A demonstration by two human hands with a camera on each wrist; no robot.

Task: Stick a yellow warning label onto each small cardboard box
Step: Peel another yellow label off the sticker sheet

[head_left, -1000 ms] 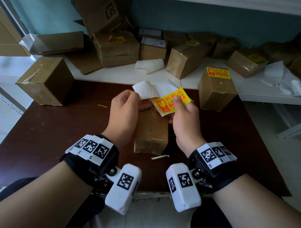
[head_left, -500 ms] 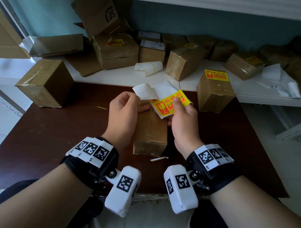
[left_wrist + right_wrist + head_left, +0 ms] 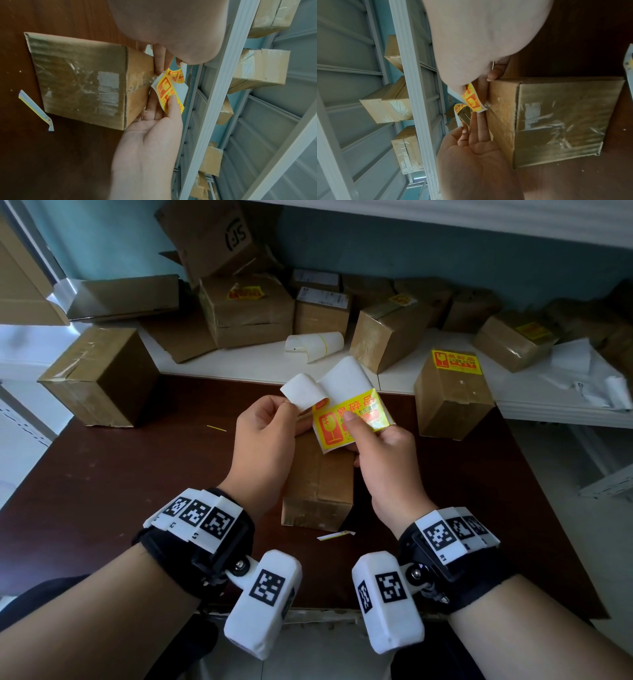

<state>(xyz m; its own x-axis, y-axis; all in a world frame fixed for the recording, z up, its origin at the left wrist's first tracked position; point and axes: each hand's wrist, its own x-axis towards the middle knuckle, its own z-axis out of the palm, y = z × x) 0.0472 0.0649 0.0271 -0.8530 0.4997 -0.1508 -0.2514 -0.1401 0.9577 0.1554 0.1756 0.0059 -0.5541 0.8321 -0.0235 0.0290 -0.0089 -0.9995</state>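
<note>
Above a small taped cardboard box (image 3: 318, 487) on the dark brown table (image 3: 120, 491), both hands hold a label strip. My right hand (image 3: 356, 429) pinches the yellow warning label (image 3: 346, 419), thumb on its printed face. My left hand (image 3: 289, 405) pinches the curled white backing paper (image 3: 301, 390) beside it. The left wrist view shows the label (image 3: 169, 86) with one corner curled off the backing, close to the box (image 3: 82, 81). In the right wrist view the label (image 3: 472, 101) hangs beside the box's (image 3: 556, 121) edge. The box's top is mostly hidden by the hands.
A labelled box (image 3: 452, 395) stands at the table's right rear and a plain box (image 3: 99, 378) at the left. Several more boxes crowd the white shelf (image 3: 239, 368) behind, with a backing roll (image 3: 315, 345). A paper scrap (image 3: 335, 535) lies near the box.
Both hands stay over the box. The white backing between them has arched up higher, and the label has tilted more upright under the right thumb.
</note>
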